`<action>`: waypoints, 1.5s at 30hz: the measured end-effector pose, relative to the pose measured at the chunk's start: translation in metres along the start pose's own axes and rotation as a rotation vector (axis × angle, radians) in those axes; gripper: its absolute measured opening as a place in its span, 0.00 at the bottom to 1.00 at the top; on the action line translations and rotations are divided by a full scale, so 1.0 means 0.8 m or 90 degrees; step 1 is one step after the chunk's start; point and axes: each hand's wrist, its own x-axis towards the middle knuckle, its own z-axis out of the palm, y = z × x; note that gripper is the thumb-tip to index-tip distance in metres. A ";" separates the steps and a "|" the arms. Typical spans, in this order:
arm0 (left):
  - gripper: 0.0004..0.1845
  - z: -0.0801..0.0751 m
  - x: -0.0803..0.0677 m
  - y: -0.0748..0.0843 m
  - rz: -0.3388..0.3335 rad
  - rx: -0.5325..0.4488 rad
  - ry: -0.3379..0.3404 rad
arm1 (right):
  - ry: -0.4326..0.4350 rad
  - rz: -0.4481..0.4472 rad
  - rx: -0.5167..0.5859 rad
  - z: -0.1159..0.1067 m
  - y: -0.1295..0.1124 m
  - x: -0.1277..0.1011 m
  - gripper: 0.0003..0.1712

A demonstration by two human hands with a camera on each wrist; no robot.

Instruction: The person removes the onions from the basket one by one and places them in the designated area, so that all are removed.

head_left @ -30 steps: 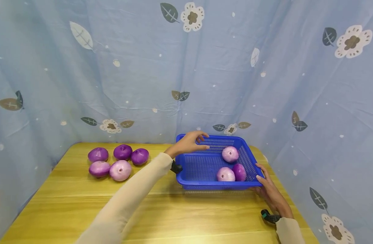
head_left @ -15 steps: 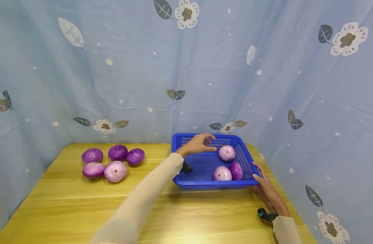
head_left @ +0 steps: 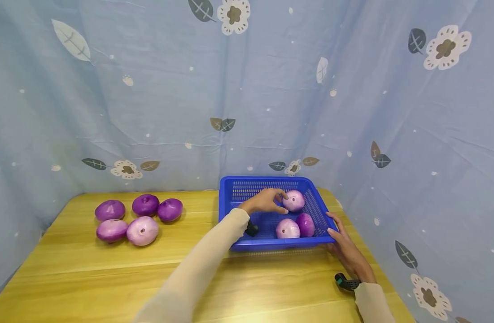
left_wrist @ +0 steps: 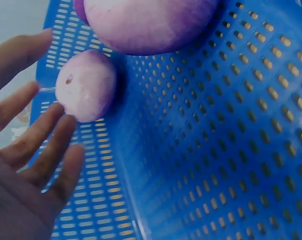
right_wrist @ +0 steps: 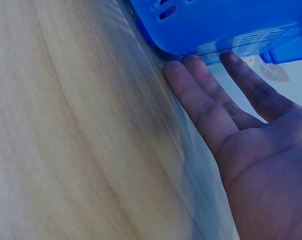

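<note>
Head view: a person's left hand (head_left: 267, 201) is reaching into a blue basket (head_left: 230, 199) at the right end of a wooden table (head_left: 109, 269), fingers spread and loose around a pale purple onion (head_left: 294, 200) near the basket's far wall, the fingertips just beside it and gripping nothing yet. In the left wrist view the fingers (left_wrist: 51, 135) are lying straight and apart next to that onion (left_wrist: 86, 91), with a gap showing in places, so contact cannot be told for sure. The right hand (head_left: 343, 249) is resting flat, fingers extended, against the basket's near right corner, steadying it without grasping; the right wrist view shows the fingertips (right_wrist: 190, 80) pressing under the blue rim (right_wrist: 215, 25).

Two more onions (head_left: 295, 227) are lying touching each other near the front wall. A nudge from the open fingers could be rolling the round onion away across the perforated floor, or into the pair. The basket is sitting close to the table's right edge, so a hard push there could be sliding it off. Free room is lying to the left, between the basket and five onions (head_left: 137, 217) grouped well apart.
</note>
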 end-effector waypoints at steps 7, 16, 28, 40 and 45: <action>0.31 0.012 -0.008 -0.013 -0.025 -0.051 -0.117 | -0.009 -0.005 0.009 0.003 0.000 0.000 0.34; 0.34 0.023 -0.007 -0.013 -0.010 -0.099 -0.257 | 0.011 0.003 0.003 0.003 -0.001 0.000 0.33; 0.37 0.024 -0.008 -0.014 0.028 -0.133 -0.282 | 0.022 -0.003 -0.009 0.006 0.000 -0.001 0.35; 0.38 0.026 -0.010 -0.015 0.008 -0.160 -0.320 | 0.020 -0.005 -0.010 0.007 -0.003 -0.002 0.34; 0.37 0.026 -0.011 -0.012 -0.001 -0.151 -0.314 | 0.016 -0.008 -0.013 0.007 -0.002 -0.002 0.34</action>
